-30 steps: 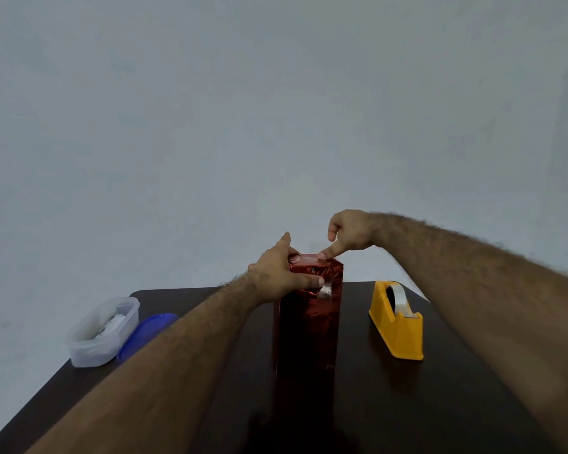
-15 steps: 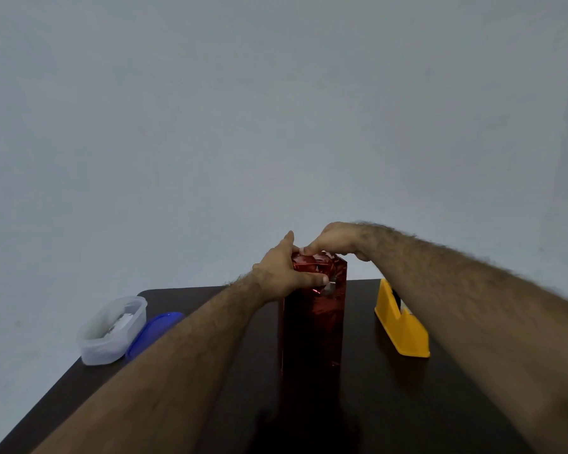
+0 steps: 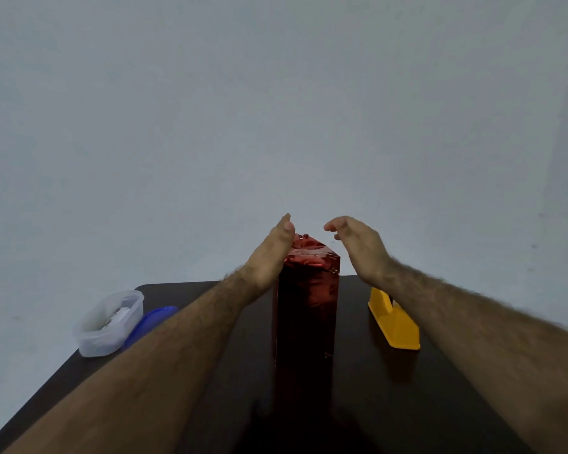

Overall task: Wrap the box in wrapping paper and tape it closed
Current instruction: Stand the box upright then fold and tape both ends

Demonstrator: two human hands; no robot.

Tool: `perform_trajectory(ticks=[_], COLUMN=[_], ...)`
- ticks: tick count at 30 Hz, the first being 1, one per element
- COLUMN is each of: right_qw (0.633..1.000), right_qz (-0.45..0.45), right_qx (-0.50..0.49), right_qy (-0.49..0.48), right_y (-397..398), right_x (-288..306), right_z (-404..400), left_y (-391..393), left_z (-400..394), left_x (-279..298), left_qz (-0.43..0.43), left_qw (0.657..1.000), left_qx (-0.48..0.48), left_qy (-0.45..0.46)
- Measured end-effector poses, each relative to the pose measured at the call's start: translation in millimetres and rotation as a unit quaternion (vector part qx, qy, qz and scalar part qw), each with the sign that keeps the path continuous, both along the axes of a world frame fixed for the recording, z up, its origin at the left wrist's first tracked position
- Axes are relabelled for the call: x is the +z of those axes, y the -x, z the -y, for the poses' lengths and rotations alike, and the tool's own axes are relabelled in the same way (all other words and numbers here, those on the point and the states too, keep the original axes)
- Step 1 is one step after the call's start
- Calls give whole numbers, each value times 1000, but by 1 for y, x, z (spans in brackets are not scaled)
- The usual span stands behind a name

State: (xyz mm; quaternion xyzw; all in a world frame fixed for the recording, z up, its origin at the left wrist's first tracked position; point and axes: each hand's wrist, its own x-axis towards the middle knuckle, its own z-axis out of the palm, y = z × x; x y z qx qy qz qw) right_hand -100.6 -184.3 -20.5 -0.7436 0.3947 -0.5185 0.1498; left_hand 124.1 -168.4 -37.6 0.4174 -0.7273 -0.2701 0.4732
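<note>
Your left hand [image 3: 269, 253] now lies flat against the upper left side of the wrapped box [image 3: 305, 299], fingers straight and together, thumb up; half a second ago its thumb reached across the front of the box near the top. Your right hand [image 3: 358, 247] has lifted off the box top, where its fingers were pressing, and now hangs just to the right of it, apart from the paper, fingers loosely curved and holding nothing. You can see the box standing upright at the middle of the dark table [image 3: 407, 404], covered in shiny red wrapping paper [image 3: 309, 257], its folded top crinkled and uncovered between your hands. Your right forearm partly hides the yellow tape dispenser [image 3: 394, 326], which sits to the right of the box. At the left table edge you have a clear plastic container [image 3: 109, 326] with a blue lid [image 3: 151, 322] lying just beside it
</note>
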Motion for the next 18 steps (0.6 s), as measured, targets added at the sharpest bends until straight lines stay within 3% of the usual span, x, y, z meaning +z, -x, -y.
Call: perform_trajectory(ticks=[4, 7, 9, 11, 14, 16, 18], right_qw=[972, 964, 959, 966, 988, 994, 992], right_qz=[-194, -180, -147, -100, -1, 57, 122], right_qx=[-51, -66, -51, -52, -61, -57, -19], right_qy=[123, 187, 236, 234, 140, 70, 7], right_y=[32, 33, 29, 20, 4, -7, -18], right_x=[-17, -27, -29, -30, -32, -31, -27], right_z=[-8, -9, -6, -4, 1, 12, 24], left_y=[-17, -25, -23, -18, -10, -5, -1], left_z=[-16, -16, -13, -12, -12, -13, -9], left_x=[-12, -18, -17, -12, -3, 0, 1], left_qz=[11, 83, 109, 87, 18, -75, -173], left_qw=[983, 940, 924, 927, 955, 978, 978], left_qx=[85, 163, 179, 176, 147, 98, 57], left_qy=[164, 288, 320, 319, 256, 166, 103])
